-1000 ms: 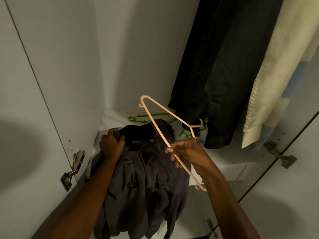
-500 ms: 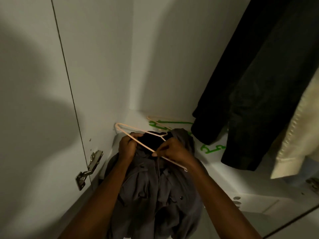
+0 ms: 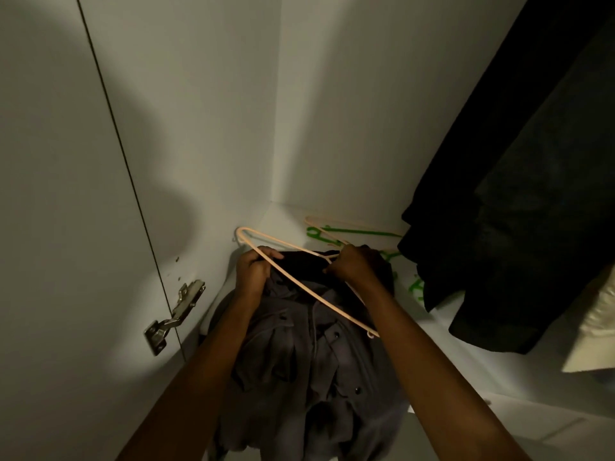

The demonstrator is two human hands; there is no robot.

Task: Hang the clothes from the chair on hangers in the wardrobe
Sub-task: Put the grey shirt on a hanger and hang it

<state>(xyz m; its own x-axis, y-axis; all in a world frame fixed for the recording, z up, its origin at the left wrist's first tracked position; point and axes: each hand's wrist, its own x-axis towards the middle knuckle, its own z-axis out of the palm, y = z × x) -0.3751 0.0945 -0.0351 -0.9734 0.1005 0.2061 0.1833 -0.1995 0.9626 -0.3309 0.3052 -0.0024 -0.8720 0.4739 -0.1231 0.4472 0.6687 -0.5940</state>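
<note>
A grey button-up shirt (image 3: 309, 354) hangs down over the wardrobe's lower shelf edge, its dark collar at the top. My left hand (image 3: 254, 269) grips the shirt's collar at the left shoulder. A thin peach hanger (image 3: 299, 283) lies across the collar, one end near the wardrobe's left wall, the other over the shirt front. My right hand (image 3: 351, 266) pinches the hanger near its neck, above the collar. Whether the hanger's left arm is inside the shirt cannot be told.
Green hangers (image 3: 346, 231) and another peach one lie on the white shelf (image 3: 286, 216) behind the shirt. Dark garments (image 3: 512, 207) and a cream one (image 3: 595, 327) hang at the right. A metal door hinge (image 3: 174, 316) sits on the left panel.
The peach hanger came down from a raised tilt to lie across the shirt's collar. My right hand moved left toward my left hand. The view swung left and closer.
</note>
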